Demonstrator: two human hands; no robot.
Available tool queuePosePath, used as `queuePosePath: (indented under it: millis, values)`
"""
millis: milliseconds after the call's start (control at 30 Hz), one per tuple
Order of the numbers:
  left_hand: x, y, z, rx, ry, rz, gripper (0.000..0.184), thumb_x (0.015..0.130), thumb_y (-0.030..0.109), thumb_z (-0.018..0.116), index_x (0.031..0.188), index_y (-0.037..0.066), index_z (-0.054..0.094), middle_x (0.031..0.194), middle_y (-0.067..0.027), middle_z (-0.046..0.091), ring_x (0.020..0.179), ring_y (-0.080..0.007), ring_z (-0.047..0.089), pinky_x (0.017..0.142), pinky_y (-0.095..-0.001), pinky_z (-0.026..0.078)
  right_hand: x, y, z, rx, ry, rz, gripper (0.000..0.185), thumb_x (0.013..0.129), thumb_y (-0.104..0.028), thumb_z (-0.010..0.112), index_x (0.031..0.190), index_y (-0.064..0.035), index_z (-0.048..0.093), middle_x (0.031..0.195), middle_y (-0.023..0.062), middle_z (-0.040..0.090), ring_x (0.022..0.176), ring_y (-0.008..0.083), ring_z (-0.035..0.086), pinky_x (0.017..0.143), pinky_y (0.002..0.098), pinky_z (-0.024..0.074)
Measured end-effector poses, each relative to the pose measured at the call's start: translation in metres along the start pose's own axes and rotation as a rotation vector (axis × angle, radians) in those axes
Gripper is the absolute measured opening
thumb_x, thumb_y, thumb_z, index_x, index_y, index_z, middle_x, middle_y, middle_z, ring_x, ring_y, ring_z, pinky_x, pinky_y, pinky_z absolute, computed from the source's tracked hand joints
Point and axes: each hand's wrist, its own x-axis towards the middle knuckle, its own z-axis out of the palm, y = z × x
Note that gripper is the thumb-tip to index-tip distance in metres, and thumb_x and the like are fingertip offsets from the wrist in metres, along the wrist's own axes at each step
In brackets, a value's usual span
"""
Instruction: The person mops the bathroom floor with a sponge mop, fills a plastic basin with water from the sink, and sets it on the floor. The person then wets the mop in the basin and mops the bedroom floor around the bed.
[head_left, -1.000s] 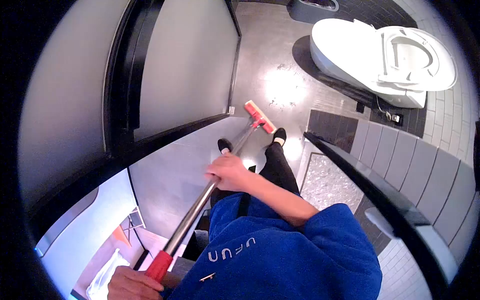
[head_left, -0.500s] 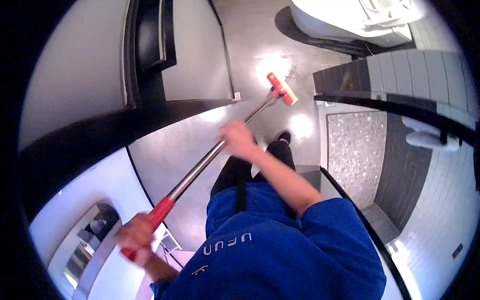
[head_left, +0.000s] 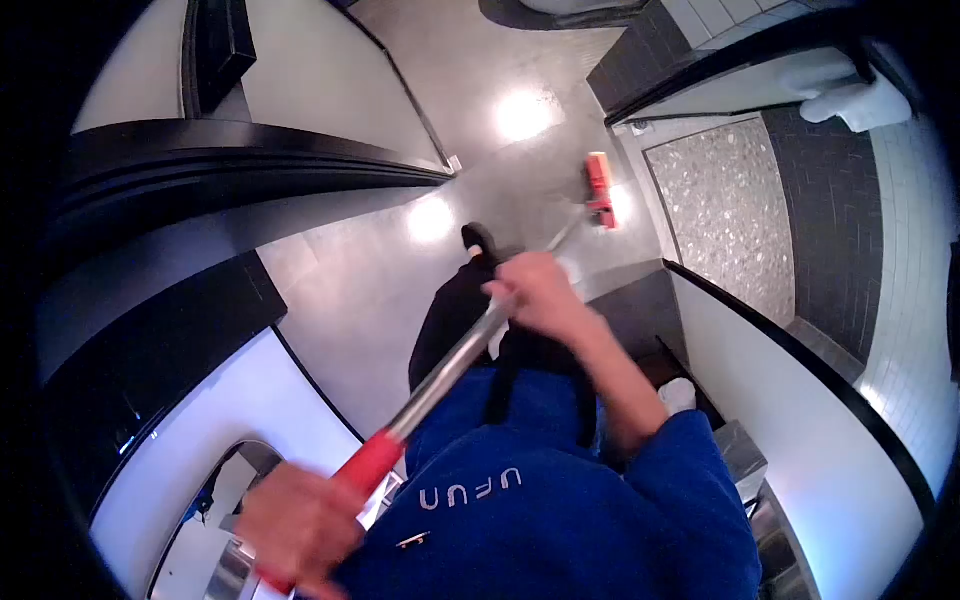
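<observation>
A sponge mop with a red head [head_left: 599, 188] and a metal pole [head_left: 450, 375] runs diagonally across my body. My right hand [head_left: 540, 292] is closed around the middle of the pole. Lower down, my left hand [head_left: 302, 525] grips the red handle [head_left: 368, 468] at the upper end, slightly blurred. The mop head rests on the grey floor [head_left: 520, 180], close to the shower entrance, with its pale yellow sponge edge partly showing.
To the right lies a pebbled shower floor [head_left: 722, 195] behind a black-framed partition [head_left: 800, 365]. White towels [head_left: 850, 97] hang at upper right. Dark cabinetry [head_left: 260, 165] stands at left, above a lit mirror [head_left: 215, 510]. A bathtub's dark base [head_left: 520, 14] shows at the top.
The mop head has swung right, toward the shower entrance, and its pole has turned with it. Both hands keep their hold. My view has shifted, and one foot now shows further left.
</observation>
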Motion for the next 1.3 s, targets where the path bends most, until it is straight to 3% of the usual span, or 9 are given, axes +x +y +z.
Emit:
queuePosePath:
  millis: [100, 300, 500, 700, 767, 900, 1100, 1200, 1300]
  values:
    - [0.033, -0.045, 0.051, 0.075, 0.347, -0.459, 0.025, 0.074, 0.013, 0.075, 0.067, 0.005, 0.052, 0.075, -0.0089, 0.06, 0.076, -0.0286, 0.063, 0.088, -0.0491, 0.048, -0.041, 0.079, -0.012, -0.143, 0.056, 0.18, 0.023, 0.074, -0.023, 0.069, 0.064, -0.0068, 0.057, 0.067, 0.0126, 0.054, 0.07, 0.0346, 0.056, 0.063, 0.0451, 0.0423]
    - [-0.035, -0.121, 0.048, -0.065, 0.189, -0.381, 0.029, 0.069, 0.003, 0.079, 0.061, 0.008, 0.051, 0.074, -0.0052, 0.059, 0.085, -0.0241, 0.062, 0.1, -0.0491, 0.039, -0.064, 0.111, 0.06, -0.375, 0.246, 0.378, 0.02, 0.074, -0.023, 0.065, 0.065, -0.0062, 0.06, 0.071, 0.0128, 0.055, 0.08, 0.0327, 0.056, 0.076, 0.0436, 0.0433]
    - [-0.109, 0.022, -0.122, 0.168, 0.433, -0.303, 0.029, 0.07, 0.02, 0.071, 0.057, 0.012, 0.047, 0.059, -0.001, 0.06, 0.054, -0.0183, 0.059, 0.076, -0.046, 0.052, 0.077, -0.074, 0.174, -0.005, 0.296, 0.44, 0.016, 0.073, -0.02, 0.066, 0.066, -0.0062, 0.061, 0.068, 0.0159, 0.059, 0.074, 0.0363, 0.059, 0.066, 0.0478, 0.045]
    - [-0.105, 0.067, -0.174, 0.036, 0.061, -0.069, 0.032, 0.084, 0.027, 0.071, 0.062, 0.015, 0.051, 0.057, 0.0037, 0.061, 0.052, -0.0106, 0.061, 0.064, -0.0307, 0.054, 0.082, -0.149, 0.205, 0.089, 0.418, 0.247, 0.017, 0.081, -0.02, 0.059, 0.071, -0.0061, 0.056, 0.064, 0.0119, 0.058, 0.068, 0.0322, 0.059, 0.065, 0.0436, 0.0452]
    - [-0.093, 0.068, -0.186, -0.136, -0.371, -0.004, 0.03, 0.082, 0.033, 0.072, 0.066, 0.014, 0.056, 0.061, 0.0034, 0.064, 0.055, -0.0102, 0.064, 0.059, -0.028, 0.055, 0.059, -0.161, 0.202, 0.081, 0.434, 0.277, 0.019, 0.081, -0.02, 0.06, 0.069, -0.0065, 0.055, 0.064, 0.0122, 0.057, 0.068, 0.0327, 0.059, 0.065, 0.0434, 0.0448]
    - [-0.089, 0.029, -0.149, -0.234, -0.254, 0.05, 0.032, 0.08, 0.029, 0.075, 0.063, 0.01, 0.056, 0.058, -0.0011, 0.061, 0.049, -0.0162, 0.06, 0.055, -0.03, 0.054, -0.012, -0.159, 0.21, 0.005, 0.644, 0.542, 0.022, 0.078, -0.02, 0.064, 0.064, -0.0062, 0.053, 0.063, 0.0138, 0.055, 0.067, 0.0345, 0.058, 0.065, 0.0463, 0.0441]
    - [-0.085, -0.068, -0.03, -0.344, -0.314, -0.478, 0.022, 0.07, 0.007, 0.07, 0.057, 0.007, 0.052, 0.058, -0.0061, 0.058, 0.061, -0.0219, 0.06, 0.086, -0.0445, 0.047, -0.136, -0.104, 0.285, -0.091, 0.839, 0.945, 0.024, 0.077, -0.018, 0.065, 0.06, -0.0066, 0.053, 0.06, 0.013, 0.055, 0.063, 0.0347, 0.056, 0.063, 0.047, 0.0442]
    - [-0.076, -0.041, -0.025, -0.244, -0.257, -0.467, 0.025, 0.071, 0.013, 0.07, 0.055, 0.008, 0.052, 0.058, -0.0068, 0.058, 0.057, -0.0206, 0.058, 0.083, -0.0435, 0.048, -0.127, -0.106, 0.313, -0.064, 0.932, 0.898, 0.023, 0.076, -0.018, 0.066, 0.061, -0.0063, 0.053, 0.061, 0.0123, 0.056, 0.063, 0.0345, 0.057, 0.059, 0.0454, 0.0445]
    - [-0.064, 0.004, -0.058, -0.107, -0.314, -0.182, 0.026, 0.076, 0.017, 0.065, 0.058, 0.013, 0.047, 0.053, -0.0009, 0.054, 0.046, -0.0161, 0.052, 0.059, -0.0318, 0.048, -0.07, -0.145, 0.28, 0.101, 1.056, 0.694, 0.017, 0.069, -0.008, 0.062, 0.058, -0.0077, 0.049, 0.057, 0.0131, 0.052, 0.058, 0.0343, 0.056, 0.056, 0.0467, 0.0429]
